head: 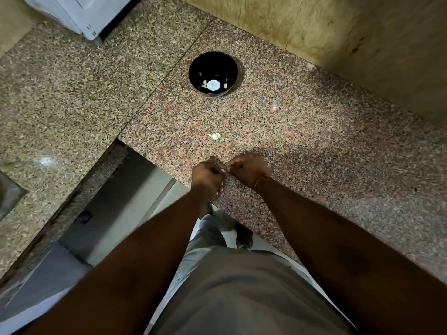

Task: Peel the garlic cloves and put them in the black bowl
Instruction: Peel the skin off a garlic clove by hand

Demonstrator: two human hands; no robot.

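Fingers of both hands, left [208,174] and right [247,170], are curled together, presumably pinching a clove hidden between them. Skin should be pulled off gently. Another clove [215,136] lies just beyond; the bowl [213,59] farther.

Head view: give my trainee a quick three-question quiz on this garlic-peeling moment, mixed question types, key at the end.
1. True or false: the black bowl already holds peeled cloves.
2. Where does the loose garlic piece lie?
A. inside the bowl
B. on the counter between bowl and hands
C. on the floor
3. Fill in: the left hand and right hand meet fingertip to fingertip in a pinching ____ near the counter's edge.

Key: 1 true; 2 B; 3 grip.
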